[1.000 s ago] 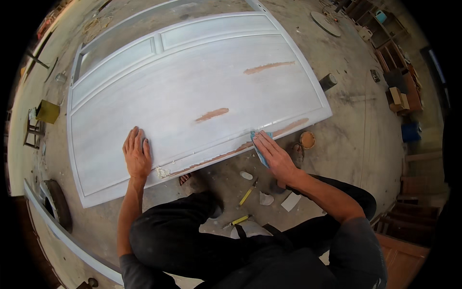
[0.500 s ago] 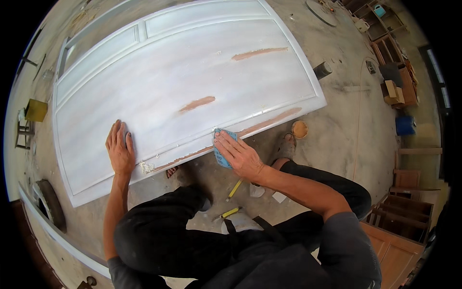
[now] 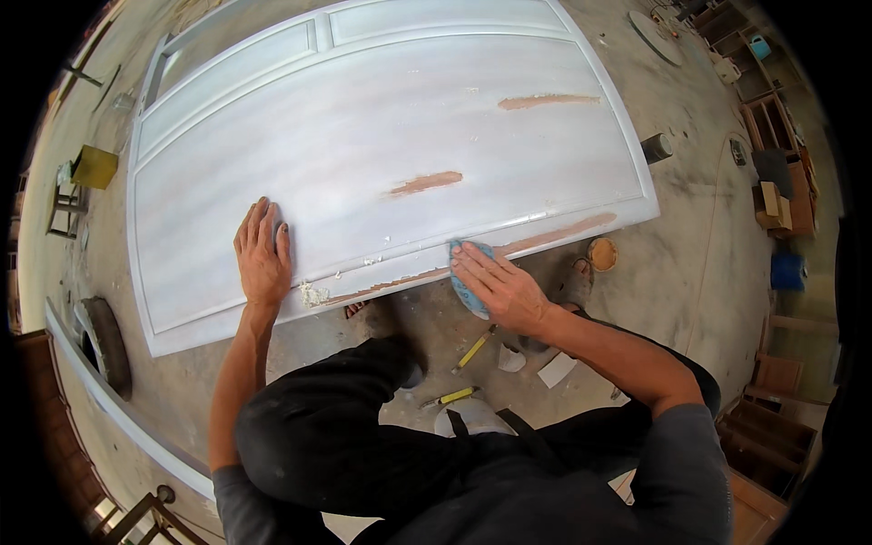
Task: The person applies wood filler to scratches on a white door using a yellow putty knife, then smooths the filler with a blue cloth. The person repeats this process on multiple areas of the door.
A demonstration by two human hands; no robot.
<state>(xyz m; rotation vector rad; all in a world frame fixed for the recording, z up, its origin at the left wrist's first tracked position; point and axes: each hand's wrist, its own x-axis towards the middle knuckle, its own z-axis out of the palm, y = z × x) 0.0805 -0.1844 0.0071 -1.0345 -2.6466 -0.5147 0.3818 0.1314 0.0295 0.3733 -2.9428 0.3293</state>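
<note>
While I compare the head view with the earlier pictures, the right hand (image 3: 498, 286) has slid left along the near edge of the white door panel (image 3: 381, 136), so sanding now covers fresh filler. Its fingers press flat, together, on the blue sanding pad (image 3: 461, 272). The left hand (image 3: 263, 254) stays braced, fingers apart, holding nothing, arm extended.

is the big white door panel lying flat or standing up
Lying flat. The white door panel faces up above the concrete floor; the left hand rests palm down on it, and the right hand presses blue sandpaper against its near edge.
</note>
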